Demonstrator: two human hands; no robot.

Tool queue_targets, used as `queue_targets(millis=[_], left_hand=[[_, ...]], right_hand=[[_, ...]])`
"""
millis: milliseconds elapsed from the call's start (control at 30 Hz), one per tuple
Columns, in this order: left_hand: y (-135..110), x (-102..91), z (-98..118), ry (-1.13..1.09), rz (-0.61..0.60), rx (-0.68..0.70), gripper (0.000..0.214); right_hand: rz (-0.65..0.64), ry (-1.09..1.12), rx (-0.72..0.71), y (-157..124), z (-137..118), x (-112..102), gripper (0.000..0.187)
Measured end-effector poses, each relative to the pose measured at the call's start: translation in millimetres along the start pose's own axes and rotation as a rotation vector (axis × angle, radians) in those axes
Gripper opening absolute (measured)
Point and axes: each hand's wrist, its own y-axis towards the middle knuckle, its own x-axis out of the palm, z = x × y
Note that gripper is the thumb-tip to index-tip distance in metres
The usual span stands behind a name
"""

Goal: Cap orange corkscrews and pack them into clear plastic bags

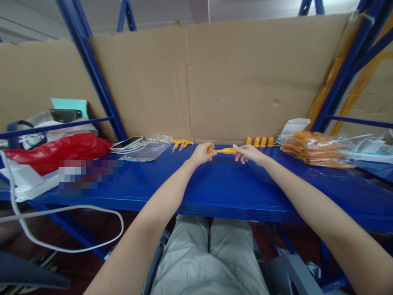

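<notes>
Above the blue tabletop, an orange corkscrew (227,150) stretches level between my two hands. My left hand (202,153) is closed around its handle end, with a bit of orange showing below the fingers. Thumb and fingers of my right hand (249,154) pinch the wider, smooth end. A ribbed section lies between the two grips; no bare metal spiral shows there. Beyond my left hand lie orange corkscrew handles (183,143) with metal spirals exposed. Behind my right hand, several orange caps (259,141) stand in a row against the cardboard.
Cardboard (245,78) walls off the back of the blue table (233,188). Clear bags of orange items (316,149) are piled at right. At left are a phone (130,143) with a white cable, a plastic bag (150,151) and red cloth-like material (61,151). A white cord (76,207) hangs before the edge.
</notes>
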Motion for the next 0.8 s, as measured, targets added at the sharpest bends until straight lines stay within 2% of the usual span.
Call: queue_targets(millis=[100,267,433,500,700,800], left_hand=[[0.1,0.5,-0.4,-0.006,-0.011,-0.011,0.023],[-0.8,-0.8,1.5,0.01,-0.02,0.009,0.023],[-0.5,-1.2,4.0,0.019,-0.012,0.021,0.023],[-0.4,-1.1,4.3,0.023,-0.01,0.022,0.023],[-0.8,-1.5,3.3,0.061,0.006,0.048,0.022],[-1.3,-2.0,2.9,0.051,-0.007,0.037,0.021]], right_hand=[[-0.005,0.009,-0.032,0.6,3.9,-0.9,0.026],[-0.012,-0.017,-0.096,1.9,6.7,-1.3,0.019],[-0.01,-0.035,-0.058,2.6,3.8,-1.1,0.044],[-0.012,-0.03,-0.033,2.9,3.2,-0.6,0.048],[-0.031,-0.01,0.059,0.9,3.5,0.9,0.043],[-0.033,0.005,0.015,-0.3,5.4,0.1,0.031]])
